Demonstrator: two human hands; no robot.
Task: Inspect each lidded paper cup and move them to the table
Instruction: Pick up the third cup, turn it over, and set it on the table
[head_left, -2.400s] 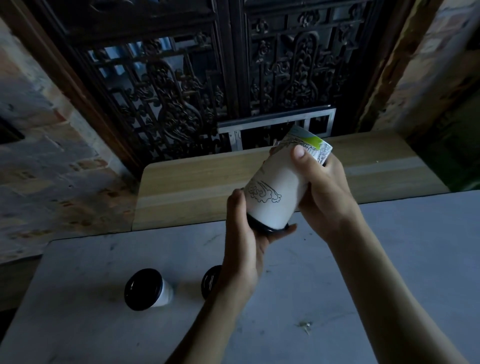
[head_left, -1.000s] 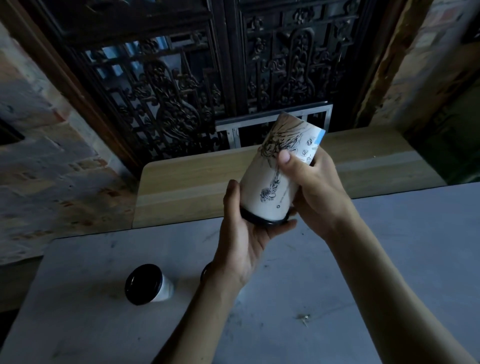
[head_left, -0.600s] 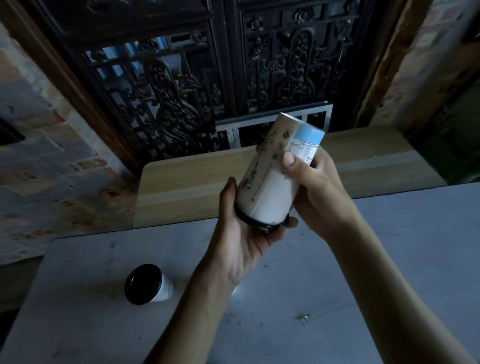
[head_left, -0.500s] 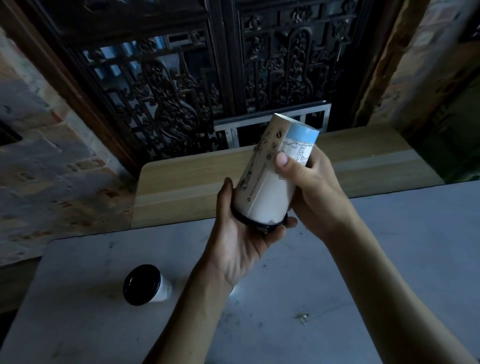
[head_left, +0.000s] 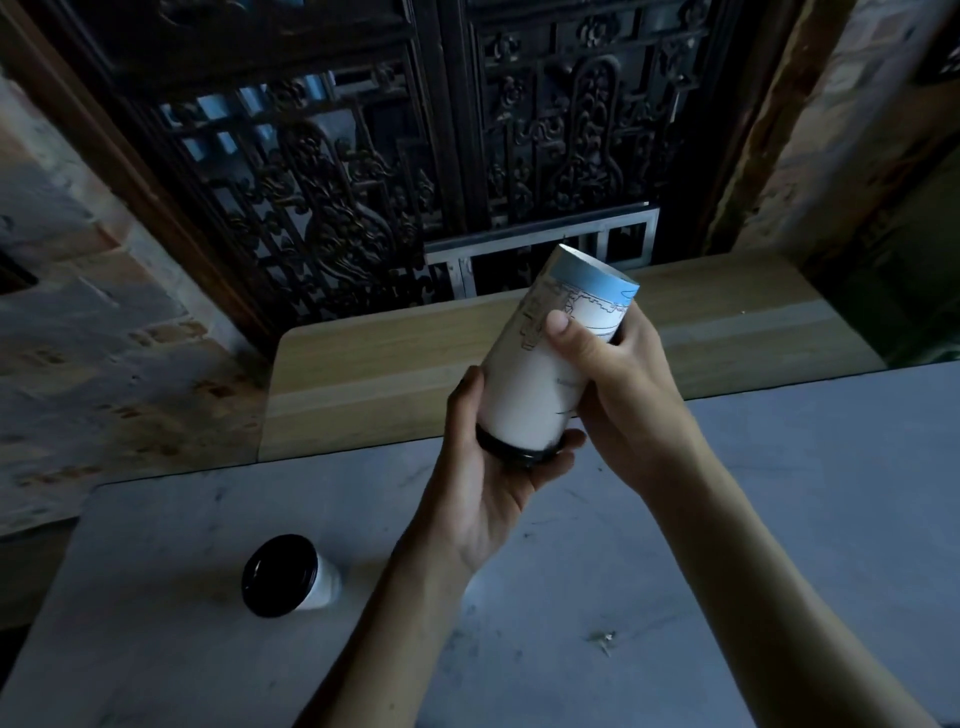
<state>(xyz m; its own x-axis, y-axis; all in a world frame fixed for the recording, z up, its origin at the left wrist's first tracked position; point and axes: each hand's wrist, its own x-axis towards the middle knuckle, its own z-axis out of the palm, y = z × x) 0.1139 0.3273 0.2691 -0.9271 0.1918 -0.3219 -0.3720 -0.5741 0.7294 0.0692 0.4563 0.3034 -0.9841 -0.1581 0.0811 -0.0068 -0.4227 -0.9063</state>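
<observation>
My left hand (head_left: 498, 483) cups the black lid end of the paper cup (head_left: 545, 374), palm under it and fingers curled up around the rim, while my right hand (head_left: 618, 379) wraps the upper wall near the base, thumb pressed across the printed side. Both hands are closed on it, so the cup sits between them, upside down and tilted away from me, with the blue-banded bottom pointing up toward the dark carved screen (head_left: 415, 156). I judge this to be the inspection step: to do it well I would turn the cup slowly with my right fingers and let the lid pivot in my left palm, squeezing only lightly because a paper wall dents easily, and keep the lid supported from below in case it is loose. The cup hangs above the far edge of the grey bench (head_left: 727, 519), just in front of a wooden bench (head_left: 363, 374) behind it. A second cup (head_left: 291, 574) with a black lid already stands upright on the grey bench, to the lower left of my left forearm and well apart from the hands.
</observation>
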